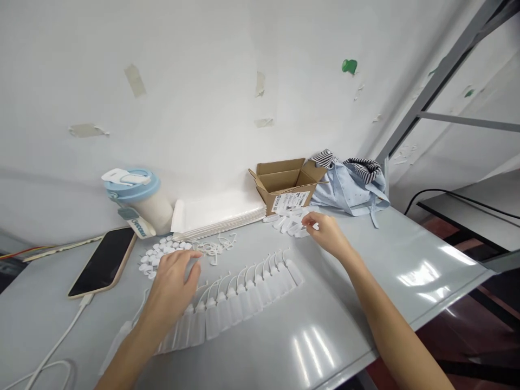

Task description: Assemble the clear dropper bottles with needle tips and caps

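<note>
My left hand hovers over the left part of a row of translucent flat plastic sleeves, its fingers stretched out and the thumb apart, with nothing in it. Each sleeve has a white top and a thin, curved white stem. Beyond the fingertips lie a heap of small white round caps and a tangle of thin white hooked stems. My right hand is at a pile of loose translucent plastic pieces, fingers curled and pinched together. A pale bit shows near the thumb, but what they grip is unclear.
An open cardboard box stands behind the pile, beside a light blue cloth bag. A stack of white sheets lies along the wall. A cup with a blue lid and a phone on a cable are at left.
</note>
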Available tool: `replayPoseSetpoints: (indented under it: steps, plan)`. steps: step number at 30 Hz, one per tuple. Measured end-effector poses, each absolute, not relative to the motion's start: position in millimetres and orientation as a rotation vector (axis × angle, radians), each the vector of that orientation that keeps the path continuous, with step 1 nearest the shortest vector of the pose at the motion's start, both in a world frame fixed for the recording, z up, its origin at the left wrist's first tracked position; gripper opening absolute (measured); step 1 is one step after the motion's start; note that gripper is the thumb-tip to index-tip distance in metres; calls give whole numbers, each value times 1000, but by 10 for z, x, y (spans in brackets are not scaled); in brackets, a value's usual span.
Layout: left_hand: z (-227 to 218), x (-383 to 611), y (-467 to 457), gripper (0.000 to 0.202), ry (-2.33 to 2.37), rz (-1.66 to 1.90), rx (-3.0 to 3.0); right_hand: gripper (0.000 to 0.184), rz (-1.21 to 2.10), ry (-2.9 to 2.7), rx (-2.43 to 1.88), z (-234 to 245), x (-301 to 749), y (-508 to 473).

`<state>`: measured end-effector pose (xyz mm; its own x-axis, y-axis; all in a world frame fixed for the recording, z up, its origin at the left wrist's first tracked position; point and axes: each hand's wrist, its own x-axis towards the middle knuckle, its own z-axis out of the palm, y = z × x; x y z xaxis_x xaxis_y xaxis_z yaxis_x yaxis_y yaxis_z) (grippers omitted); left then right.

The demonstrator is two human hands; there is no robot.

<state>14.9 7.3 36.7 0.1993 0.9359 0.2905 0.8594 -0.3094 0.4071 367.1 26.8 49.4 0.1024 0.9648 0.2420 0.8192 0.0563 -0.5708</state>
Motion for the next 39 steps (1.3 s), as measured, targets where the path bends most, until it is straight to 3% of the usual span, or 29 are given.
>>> replayPoseSetpoints:
  steps: [5, 10, 15, 24, 30, 32, 37, 39]
  plan:
    - [245, 158, -2, 30, 1418, 707, 2566, 28, 173, -1894, -1877, 455, 3726, 268]
    - [224, 219, -89, 29, 1396, 630, 2586, 36, 154, -2042, -1977, 390, 3814, 278]
    - [311, 202, -136, 29, 1385, 571, 2430, 34, 223, -2050, -1995, 269, 3831, 294]
    - [603, 88, -159, 36, 1346, 1010, 1767, 29, 273, -2013, -1985, 385, 3776, 257]
    - [545, 177, -186, 39, 1438, 951, 2080, 19, 231, -1833, -1696, 542, 3459, 184]
    - [510, 266, -223, 38, 1424, 966, 2274, 19, 338, -1763, -1526, 574, 3257, 93]
    - [498, 463, -366, 38, 1267, 1040, 2400, 23, 1099, -1813, -1170, 686, 2789, -242]
    - [515, 504, -420, 39, 1210, 1028, 2376, 23, 1238, -1815, -1122, 714, 2690, -341]
